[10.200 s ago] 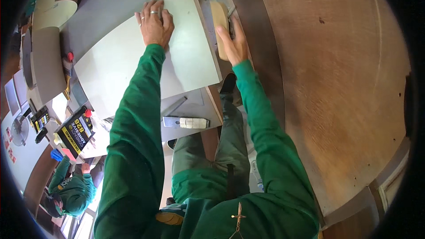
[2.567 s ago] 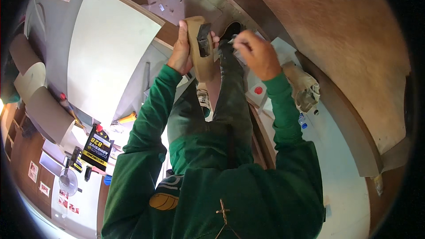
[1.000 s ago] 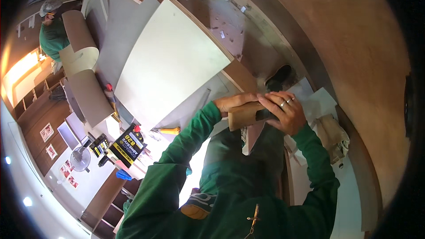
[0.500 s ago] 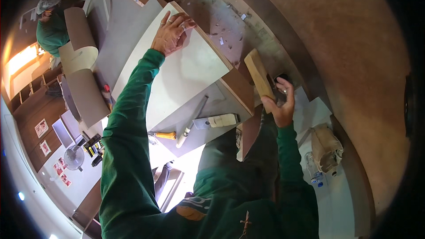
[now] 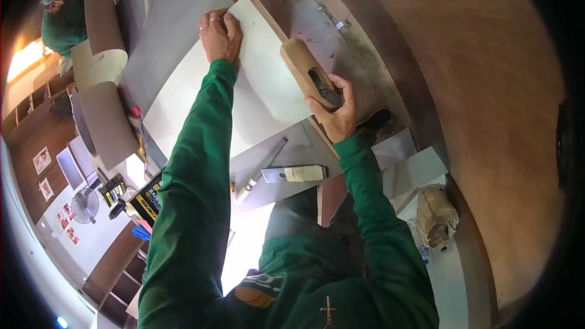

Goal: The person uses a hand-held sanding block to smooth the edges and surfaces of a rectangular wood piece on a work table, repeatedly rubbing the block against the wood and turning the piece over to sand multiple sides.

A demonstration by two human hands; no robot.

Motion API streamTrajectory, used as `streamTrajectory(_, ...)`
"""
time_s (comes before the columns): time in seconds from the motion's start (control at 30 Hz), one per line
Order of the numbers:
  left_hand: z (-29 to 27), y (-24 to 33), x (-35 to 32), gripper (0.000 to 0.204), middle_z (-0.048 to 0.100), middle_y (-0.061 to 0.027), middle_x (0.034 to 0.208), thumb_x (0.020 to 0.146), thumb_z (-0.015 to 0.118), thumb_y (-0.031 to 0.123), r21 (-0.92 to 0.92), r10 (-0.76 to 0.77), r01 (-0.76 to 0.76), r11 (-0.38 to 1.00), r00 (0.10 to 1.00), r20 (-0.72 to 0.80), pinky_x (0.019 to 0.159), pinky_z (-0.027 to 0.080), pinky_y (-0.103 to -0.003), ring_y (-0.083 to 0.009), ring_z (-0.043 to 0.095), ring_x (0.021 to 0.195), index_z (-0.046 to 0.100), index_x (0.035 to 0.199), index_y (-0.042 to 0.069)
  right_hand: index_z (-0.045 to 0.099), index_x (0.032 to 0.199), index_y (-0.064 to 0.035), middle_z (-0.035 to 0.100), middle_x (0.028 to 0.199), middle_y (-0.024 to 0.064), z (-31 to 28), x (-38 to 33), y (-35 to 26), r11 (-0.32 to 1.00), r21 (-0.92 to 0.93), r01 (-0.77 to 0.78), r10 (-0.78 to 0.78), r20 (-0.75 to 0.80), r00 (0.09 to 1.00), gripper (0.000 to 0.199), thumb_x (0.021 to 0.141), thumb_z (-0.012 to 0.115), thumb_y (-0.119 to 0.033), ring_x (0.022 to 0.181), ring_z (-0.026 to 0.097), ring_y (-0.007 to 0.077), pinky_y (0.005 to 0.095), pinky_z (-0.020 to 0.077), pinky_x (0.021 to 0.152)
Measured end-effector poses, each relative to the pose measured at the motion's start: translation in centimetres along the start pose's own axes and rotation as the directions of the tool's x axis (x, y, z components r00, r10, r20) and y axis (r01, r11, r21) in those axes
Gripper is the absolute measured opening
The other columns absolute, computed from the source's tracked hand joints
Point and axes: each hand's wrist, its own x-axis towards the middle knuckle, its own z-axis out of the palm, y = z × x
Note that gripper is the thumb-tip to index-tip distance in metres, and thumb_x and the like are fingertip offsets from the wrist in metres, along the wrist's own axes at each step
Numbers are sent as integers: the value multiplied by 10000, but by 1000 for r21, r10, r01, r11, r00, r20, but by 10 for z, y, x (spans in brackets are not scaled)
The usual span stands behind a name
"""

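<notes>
Pressing down flat, the left hand [image 5: 219,36] rests with fingers spread and grasping nothing on the far corner of the large pale rectangular laminate-faced board [image 5: 244,94], which lies on the table [image 5: 341,42] and slants from near left to far right. The right hand [image 5: 335,109] is clenched around the rear of the long tan wooden hand plane [image 5: 308,73], whose dark mouth shows just ahead of the fingers. That plane sits on the board's right-hand edge, its long axis running along that edge and pointing away from the person, toward the far corner beside the left hand. So the edge to be worked lies straight ahead of the right grip, and the right hand is the nearer one (the left only steadies the sheet).

Half a second ago the plane was lifted clear of the board and tilted in the right hand; now it is set down on the edge. The left hand has stayed on the same far corner.

Nearer the body lie a flat metal scraper with a pale handle [image 5: 295,173] and a slim steel rule [image 5: 265,167], both well apart from either hand.
</notes>
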Motion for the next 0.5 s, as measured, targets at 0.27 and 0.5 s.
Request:
streamTrajectory(0.27, 0, 4, 4, 272, 659, -183, 1136, 976, 582, 273, 100, 1, -7, 995, 998, 59, 1002, 454, -489, -388, 575, 1126, 722, 1059, 55, 638, 1303, -56, 599, 1240, 119, 16, 49, -7, 985, -53, 162, -150, 180, 972, 629, 737, 895, -149, 1144, 601, 267, 393, 488, 1008)
streamTrajectory(0.5, 2, 5, 6, 247, 662, -159, 1130, 961, 590, 255, 124, 30, -36, 992, 998, 46, 985, 451, -494, -384, 570, 1118, 715, 1041, 57, 536, 1422, -40, 586, 1310, 145, 27, 63, 5, 994, 108, 19, -40, 194, 980, 755, 756, 873, -152, 1186, 604, 249, 382, 493, 1020)
